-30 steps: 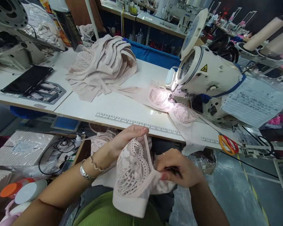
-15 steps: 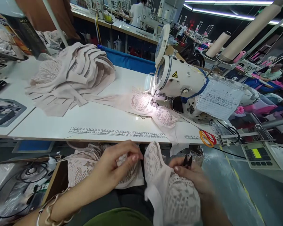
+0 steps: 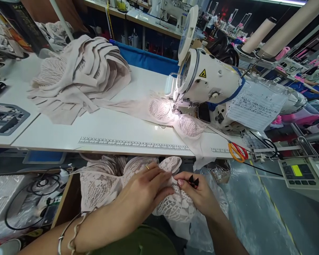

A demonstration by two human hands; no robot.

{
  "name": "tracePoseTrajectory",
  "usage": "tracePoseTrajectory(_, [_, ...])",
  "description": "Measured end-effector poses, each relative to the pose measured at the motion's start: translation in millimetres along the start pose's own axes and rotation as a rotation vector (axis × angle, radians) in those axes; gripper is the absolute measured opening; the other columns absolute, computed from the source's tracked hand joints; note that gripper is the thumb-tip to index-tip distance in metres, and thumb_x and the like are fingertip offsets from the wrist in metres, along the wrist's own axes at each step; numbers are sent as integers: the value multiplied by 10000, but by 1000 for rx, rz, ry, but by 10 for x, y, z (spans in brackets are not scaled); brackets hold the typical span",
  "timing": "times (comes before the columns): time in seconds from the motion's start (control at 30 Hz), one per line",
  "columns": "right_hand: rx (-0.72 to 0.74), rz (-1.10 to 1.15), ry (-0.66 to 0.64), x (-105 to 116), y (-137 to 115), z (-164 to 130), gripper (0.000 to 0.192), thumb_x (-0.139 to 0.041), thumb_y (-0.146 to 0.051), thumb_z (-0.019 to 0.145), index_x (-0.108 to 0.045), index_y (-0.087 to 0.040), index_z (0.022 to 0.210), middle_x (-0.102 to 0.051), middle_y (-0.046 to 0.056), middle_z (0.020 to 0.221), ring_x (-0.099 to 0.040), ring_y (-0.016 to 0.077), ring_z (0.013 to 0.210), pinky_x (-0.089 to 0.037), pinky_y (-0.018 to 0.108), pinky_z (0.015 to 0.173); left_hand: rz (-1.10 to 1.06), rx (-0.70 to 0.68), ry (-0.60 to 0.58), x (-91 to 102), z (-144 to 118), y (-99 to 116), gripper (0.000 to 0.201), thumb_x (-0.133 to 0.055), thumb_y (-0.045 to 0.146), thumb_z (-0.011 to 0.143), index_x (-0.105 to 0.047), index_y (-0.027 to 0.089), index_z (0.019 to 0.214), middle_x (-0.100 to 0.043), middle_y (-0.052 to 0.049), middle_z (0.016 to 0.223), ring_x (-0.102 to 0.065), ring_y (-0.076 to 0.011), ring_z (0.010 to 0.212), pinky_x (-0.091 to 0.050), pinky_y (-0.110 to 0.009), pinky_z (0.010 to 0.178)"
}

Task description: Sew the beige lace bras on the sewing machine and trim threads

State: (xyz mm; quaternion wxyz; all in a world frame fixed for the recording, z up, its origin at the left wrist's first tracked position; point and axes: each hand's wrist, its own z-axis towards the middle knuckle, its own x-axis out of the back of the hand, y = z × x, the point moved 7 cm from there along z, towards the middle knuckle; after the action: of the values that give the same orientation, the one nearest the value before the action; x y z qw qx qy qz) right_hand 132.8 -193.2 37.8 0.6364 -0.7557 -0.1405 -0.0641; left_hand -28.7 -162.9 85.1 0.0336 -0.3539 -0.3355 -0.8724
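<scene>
Below the front edge of the white table [image 3: 101, 131], both hands meet over a pale pink lace bra piece [image 3: 175, 207] lying in the lap. Reaching in from the lower left with the wrist straight, the left hand [image 3: 146, 186] lies palm down on the lace, fingers extended and pressing flat. Coming from the lower right, the right hand [image 3: 199, 194] curls its fingers around small black thread snips [image 3: 193, 181], thumb tip touching the lace beside the left fingertips. Up on the table, another lace piece [image 3: 172, 115] sits under the sewing machine [image 3: 210, 81].
</scene>
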Motion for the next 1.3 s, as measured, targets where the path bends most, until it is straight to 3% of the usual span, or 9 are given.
tracePoseTrajectory(0.2, [140,-104,94,-59,-115,-47,244,-563,-304,970,-776,-194,1014,-734,29,770,-591,128,602,-437,220,531,16,83,80,-133,-27,-76,144,-546,257,1005,-630,150,956,-687,-67,824,-660,-212,779,-569,-307,661])
tracePoseTrajectory(0.33, [384,-247,175,-60,-249,-111,182,-574,-188,971,-752,-199,1004,-729,18,756,-607,115,563,-446,208,506,-159,205,80,-83,-25,-199,73,-599,173,936,-665,169,906,-699,-46,825,-679,-179,755,-547,-253,647])
tracePoseTrajectory(0.53, [773,-854,603,25,-320,-267,176,-673,-97,902,-752,-220,1001,-713,133,1087,-606,195,773,-461,287,578,-551,568,-8,-122,-63,-480,77,-696,235,833,-727,182,787,-719,-30,763,-671,-166,690,-497,-227,584])
tracePoseTrajectory(0.63, [748,-863,486,38,-275,-184,211,-602,-66,927,-743,-217,967,-710,130,1174,-602,207,833,-474,301,610,-574,534,36,-106,-56,-487,86,-708,237,836,-766,191,793,-728,-44,778,-673,-178,737,-510,-249,641])
tracePoseTrajectory(0.8, [494,-457,-88,100,-195,-68,365,-591,-356,995,-667,-200,675,-675,39,750,-583,158,687,-487,293,642,-624,506,168,28,-88,-627,63,-765,194,781,-807,239,792,-694,-60,903,-661,-206,895,-547,-286,770])
tracePoseTrajectory(0.87, [402,-362,-185,183,-157,-107,414,-603,-472,971,-688,-197,674,-653,42,729,-589,155,679,-478,274,609,-642,543,218,91,-132,-725,52,-779,210,775,-812,248,789,-657,-57,910,-646,-200,877,-553,-290,748])
tracePoseTrajectory(1.0, [272,-299,-130,348,-29,-165,375,-609,-498,958,-756,-216,761,-694,88,875,-607,151,661,-432,247,500,-648,589,243,134,-208,-821,44,-789,213,780,-813,247,793,-658,-56,885,-642,-204,863,-556,-295,708])
tracePoseTrajectory(1.13, [344,-297,18,314,-19,-138,359,-623,-567,923,-781,-245,941,-734,105,983,-654,201,792,-485,282,586,-663,583,230,96,-205,-780,64,-782,193,783,-807,249,799,-679,-50,876,-656,-197,844,-556,-284,673])
tracePoseTrajectory(1.3, [421,-409,-2,178,-79,-75,319,-693,-479,903,-674,-222,715,-701,68,825,-605,200,742,-517,347,713,-618,596,240,102,-187,-764,35,-779,226,796,-803,253,793,-697,-53,945,-666,-206,899,-575,-296,720])
